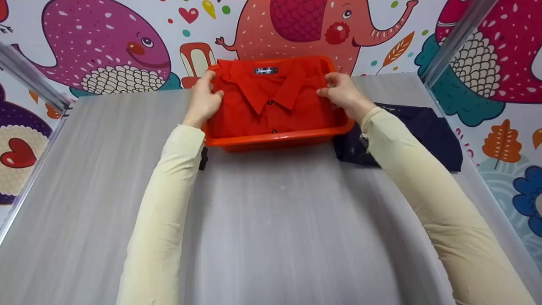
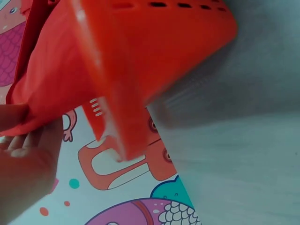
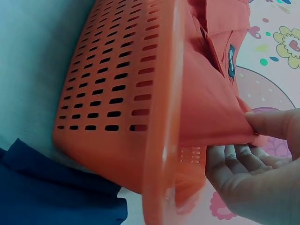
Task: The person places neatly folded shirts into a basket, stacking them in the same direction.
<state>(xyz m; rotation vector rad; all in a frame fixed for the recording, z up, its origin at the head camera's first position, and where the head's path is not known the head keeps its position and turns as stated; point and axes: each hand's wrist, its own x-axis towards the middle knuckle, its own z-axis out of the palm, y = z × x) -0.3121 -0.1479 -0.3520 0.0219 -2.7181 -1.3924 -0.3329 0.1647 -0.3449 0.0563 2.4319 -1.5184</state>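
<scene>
Head: folded red collared shirt (image 1: 271,112)

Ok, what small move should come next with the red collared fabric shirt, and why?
I'd probably lower the red collared fabric shirt further into the orange perforated plastic basket: the left hand and right hand pinch the shirt's shoulder edges, apparently above the rim.

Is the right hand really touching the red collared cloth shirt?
Touching. The right wrist view shows the right hand pinching the red collared cloth shirt by its edge.
</scene>
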